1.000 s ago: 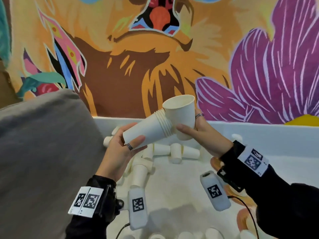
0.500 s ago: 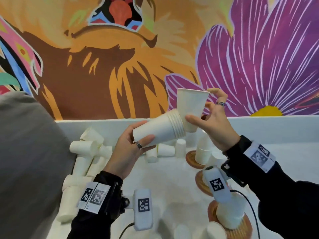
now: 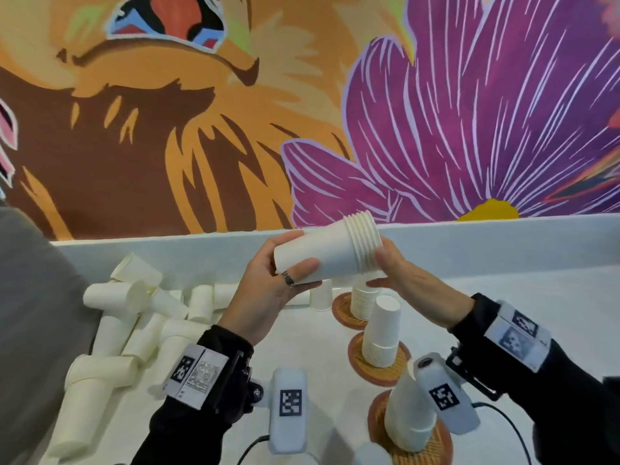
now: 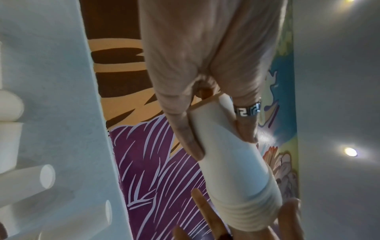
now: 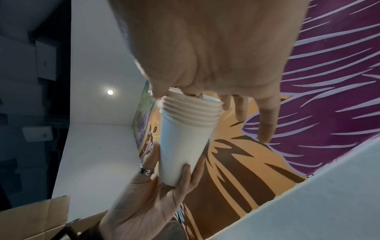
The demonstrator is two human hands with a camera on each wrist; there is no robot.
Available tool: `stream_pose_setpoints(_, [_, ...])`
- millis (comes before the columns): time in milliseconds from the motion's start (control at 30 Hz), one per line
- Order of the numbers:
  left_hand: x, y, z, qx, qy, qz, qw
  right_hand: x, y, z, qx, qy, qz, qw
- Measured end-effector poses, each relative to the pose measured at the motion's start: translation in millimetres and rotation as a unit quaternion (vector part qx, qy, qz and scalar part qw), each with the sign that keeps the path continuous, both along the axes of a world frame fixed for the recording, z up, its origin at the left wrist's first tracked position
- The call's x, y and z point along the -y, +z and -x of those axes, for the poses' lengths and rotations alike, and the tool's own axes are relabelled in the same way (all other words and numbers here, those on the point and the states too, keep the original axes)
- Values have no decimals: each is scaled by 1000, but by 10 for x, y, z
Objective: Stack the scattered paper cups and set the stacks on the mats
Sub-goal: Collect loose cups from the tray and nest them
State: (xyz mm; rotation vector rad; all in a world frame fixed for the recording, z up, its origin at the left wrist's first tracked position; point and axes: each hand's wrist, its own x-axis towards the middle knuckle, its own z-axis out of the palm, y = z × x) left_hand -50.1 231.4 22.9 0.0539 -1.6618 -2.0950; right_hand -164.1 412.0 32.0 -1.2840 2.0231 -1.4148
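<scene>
A stack of several white paper cups [image 3: 327,255] lies on its side in the air above the white table [image 3: 536,313]. My left hand [image 3: 292,256] grips its closed bottom end, thumb in front and fingers behind; the left wrist view shows the same stack [image 4: 232,162]. My right hand [image 3: 380,268] presses against the rim end with fairly straight fingers. The right wrist view shows the stack [image 5: 185,138] between the right hand [image 5: 195,97] and the left hand [image 5: 170,175]. Three upside-down stacks [image 3: 382,333] stand on round woven mats [image 3: 379,377] at the right.
Loose cups and short stacks [image 3: 134,297] lie in a heap on the left of the table, beside a grey cloth mass [image 3: 33,330]. A low white wall [image 3: 503,243] edges the table's back, with a painted mural behind. More cups [image 3: 369,454] lie at the near edge.
The single cup my right hand held has gone into the stack. The stack has dropped lower and more level, and my right hand now presses its rim end.
</scene>
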Motion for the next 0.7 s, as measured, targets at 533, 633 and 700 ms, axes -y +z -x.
stream_pose_setpoints(533, [-472, -62, 784, 109, 5, 321, 941, -174, -386, 1007, -129, -11, -84, 988])
stream_pose_setpoints(633, [-494, -124, 815, 168, -21, 341, 925, -197, -593, 1138, -62, -36, -72, 995])
stream_pose_setpoints(700, [-466, -163, 768, 201, -21, 353, 914, -221, -732, 1249, -10, -71, -56, 996])
